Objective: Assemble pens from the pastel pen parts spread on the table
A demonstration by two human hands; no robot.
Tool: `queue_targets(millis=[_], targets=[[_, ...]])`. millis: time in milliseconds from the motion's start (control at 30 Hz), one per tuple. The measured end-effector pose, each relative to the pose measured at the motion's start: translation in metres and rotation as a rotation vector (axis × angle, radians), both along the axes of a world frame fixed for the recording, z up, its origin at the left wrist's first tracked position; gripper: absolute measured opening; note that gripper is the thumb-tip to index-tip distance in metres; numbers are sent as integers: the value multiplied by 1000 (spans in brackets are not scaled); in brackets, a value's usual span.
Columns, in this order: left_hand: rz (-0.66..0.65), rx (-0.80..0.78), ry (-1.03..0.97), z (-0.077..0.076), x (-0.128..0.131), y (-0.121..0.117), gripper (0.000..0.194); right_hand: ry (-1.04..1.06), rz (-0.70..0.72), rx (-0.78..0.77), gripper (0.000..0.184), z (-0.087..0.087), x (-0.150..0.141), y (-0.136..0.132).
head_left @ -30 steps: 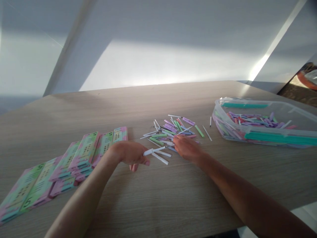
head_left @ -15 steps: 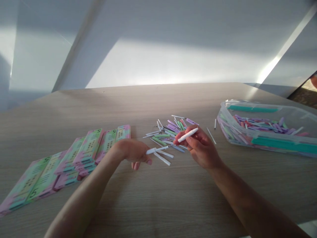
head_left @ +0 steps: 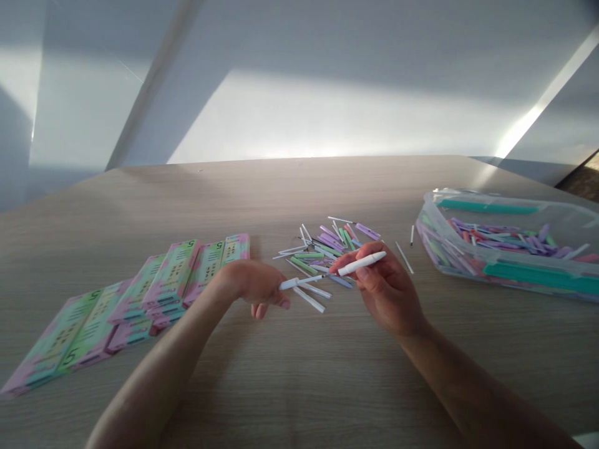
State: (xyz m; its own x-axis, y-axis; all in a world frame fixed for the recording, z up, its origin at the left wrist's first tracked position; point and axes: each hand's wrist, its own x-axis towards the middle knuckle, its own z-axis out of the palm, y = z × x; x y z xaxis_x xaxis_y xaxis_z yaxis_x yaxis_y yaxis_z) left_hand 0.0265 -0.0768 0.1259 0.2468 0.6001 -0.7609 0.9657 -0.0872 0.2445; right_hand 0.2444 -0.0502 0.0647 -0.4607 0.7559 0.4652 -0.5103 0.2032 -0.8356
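- The right hand (head_left: 386, 293) is closed, pinching a white stick (head_left: 361, 264) between thumb and fingertips, just over the edge of a loose pile of pastel strips (head_left: 322, 249).
- The left hand (head_left: 256, 284) is loosely curled, a second white stick (head_left: 302, 282) at its fingertips; whether it grips that stick, I cannot tell.
- On the wooden counter (head_left: 327, 187), a clear plastic tub (head_left: 433, 227) of more strips sits to the right; overlapping pink-and-green printed cards (head_left: 173, 280) lie to the left.

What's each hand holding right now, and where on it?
The right hand pinches a white stick between thumb and fingers, both ends showing. The left hand reaches the end of another white stick; I can't tell if it's gripped.
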Motion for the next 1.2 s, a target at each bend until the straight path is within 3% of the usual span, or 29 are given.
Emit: queue_targets(millis=[533, 867, 1033, 1200], targets=[[11, -9, 34, -1, 6, -1, 31, -100, -61, 122, 9, -3, -10, -16], [3, -19, 21, -5, 9, -1, 27, -200, -29, 131, 5, -10, -14, -20], [-2, -34, 9, -10, 10, -1, 29, -159, -38, 99, 13, -13, -19, -20], [-3, -24, 32, -13, 9, -1, 31, -279, -122, 225, 9, -16, -14, -16]])
